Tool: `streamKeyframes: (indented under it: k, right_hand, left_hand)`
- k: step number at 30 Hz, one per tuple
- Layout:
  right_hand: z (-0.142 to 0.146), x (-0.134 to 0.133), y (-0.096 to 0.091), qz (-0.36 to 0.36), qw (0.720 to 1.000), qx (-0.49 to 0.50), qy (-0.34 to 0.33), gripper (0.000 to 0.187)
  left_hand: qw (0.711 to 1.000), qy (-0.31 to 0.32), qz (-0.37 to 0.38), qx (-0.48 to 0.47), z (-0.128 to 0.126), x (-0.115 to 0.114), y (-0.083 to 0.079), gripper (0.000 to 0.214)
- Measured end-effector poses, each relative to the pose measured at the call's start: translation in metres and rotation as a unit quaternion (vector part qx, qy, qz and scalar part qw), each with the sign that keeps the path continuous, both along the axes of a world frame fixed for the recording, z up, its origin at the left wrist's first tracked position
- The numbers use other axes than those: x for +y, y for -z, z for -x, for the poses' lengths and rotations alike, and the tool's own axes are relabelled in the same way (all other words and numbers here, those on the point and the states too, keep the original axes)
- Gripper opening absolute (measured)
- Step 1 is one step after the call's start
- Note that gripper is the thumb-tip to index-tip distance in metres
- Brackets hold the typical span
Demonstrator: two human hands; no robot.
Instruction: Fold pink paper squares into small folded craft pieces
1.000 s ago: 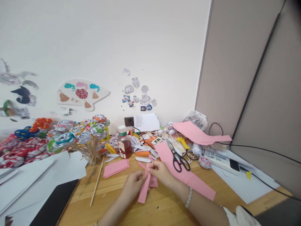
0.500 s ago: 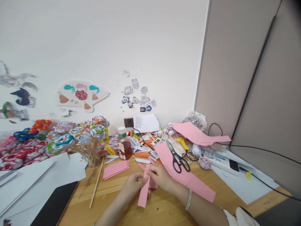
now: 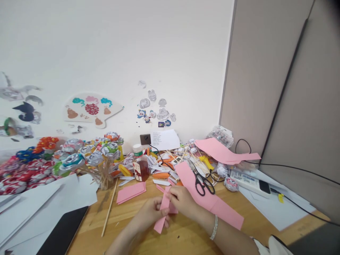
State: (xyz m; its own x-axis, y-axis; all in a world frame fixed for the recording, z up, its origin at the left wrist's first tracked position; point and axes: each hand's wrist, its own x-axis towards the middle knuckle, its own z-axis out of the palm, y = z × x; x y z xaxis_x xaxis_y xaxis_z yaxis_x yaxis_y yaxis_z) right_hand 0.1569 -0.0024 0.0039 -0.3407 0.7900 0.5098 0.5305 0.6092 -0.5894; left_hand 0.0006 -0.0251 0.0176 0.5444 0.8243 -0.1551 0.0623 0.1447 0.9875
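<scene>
Over the near middle of the surface (image 3: pixel 192 242), the left hand (image 3: pixel 150 215) pinches a pink strip (image 3: pixel 165 203) between thumb and fingers while the right hand (image 3: pixel 182 199) pinches its far end, apparently keeping it steady, with scissors (image 3: pixel 201 177) lying to the right.

The paper strip (image 3: pixel 165 203) is plain pink, as are the slips (image 3: pixel 131 193) and the long sheet (image 3: pixel 225 211); the scissors (image 3: pixel 198 175) have black handles, the tabletop (image 3: pixel 192 239) is honey-brown with streaky grain, the jar (image 3: pixel 142 170) amber with white cap (image 3: pixel 137 147) and green band (image 3: pixel 138 154), the fan cutout (image 3: pixel 91 118) white with red lettering and turquoise, pink and brown motifs
</scene>
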Motion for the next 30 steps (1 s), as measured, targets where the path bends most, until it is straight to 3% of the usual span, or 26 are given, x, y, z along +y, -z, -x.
streamKeyframes:
  k: [6, 16, 24, 30]
  right_hand:
    - [-0.002, 0.002, -0.003, -0.025, 0.999, 0.004, 0.036, 0.028]
    - [-0.005, 0.010, -0.001, -0.007, 0.996, 0.072, 0.060, 0.031]
    - [-0.007, 0.014, -0.001, 0.052, 0.983, 0.165, 0.067, 0.034]
    - [-0.010, 0.017, -0.003, 0.072, 0.971, 0.214, 0.076, 0.035]
  left_hand:
    - [0.999, 0.044, -0.032, 0.006, 0.000, 0.000, 0.000, 0.030]
    - [0.998, 0.029, -0.006, 0.046, 0.003, 0.003, 0.005, 0.032]
    - [0.996, -0.053, -0.033, 0.070, 0.002, 0.007, -0.007, 0.039]
    - [0.995, -0.090, -0.018, 0.041, 0.003, 0.014, -0.001, 0.041]
